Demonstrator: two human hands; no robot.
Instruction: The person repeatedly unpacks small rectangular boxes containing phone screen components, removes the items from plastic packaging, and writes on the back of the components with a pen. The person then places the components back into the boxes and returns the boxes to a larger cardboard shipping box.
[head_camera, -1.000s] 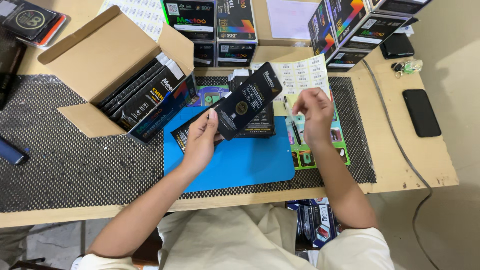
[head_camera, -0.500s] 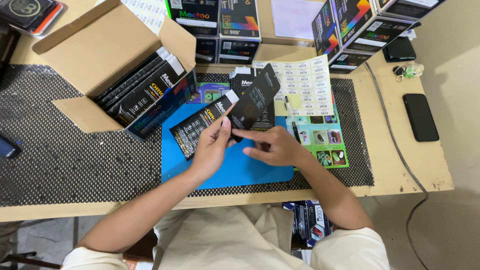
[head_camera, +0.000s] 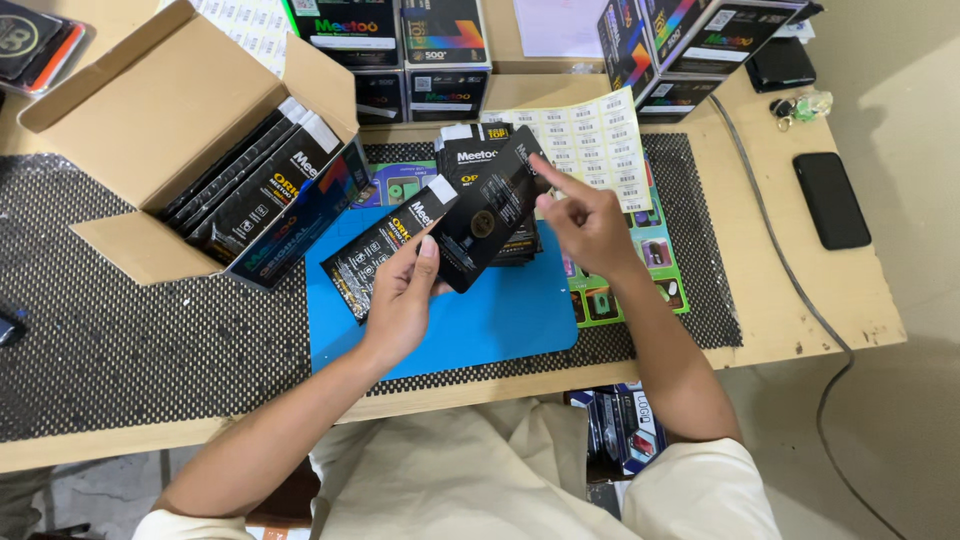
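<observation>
Above the blue mat (head_camera: 500, 320), the left hand (head_camera: 400, 300) grips two slim black packages (head_camera: 470, 220) fanned apart — the loose front one could slip free. The right hand (head_camera: 585, 215), unclenched and holding nothing, presses a fingertip on its top edge. The open cardboard box (head_camera: 150, 130) on the counter (head_camera: 800, 300) holds more black packages upright.

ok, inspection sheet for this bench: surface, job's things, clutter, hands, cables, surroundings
Surface: wooden table, black dotted mat, blue mat.
Job's things: two flat black packs fanned in the left hand; label sheet behind.
Clutter: open carton of packs, stacked boxes, phone, keys.
Hands: left hand grips the packs; right hand open, forefinger on the top pack.
Cables: one cable over the table edge.
Surroundings: boxes under the table.
</observation>
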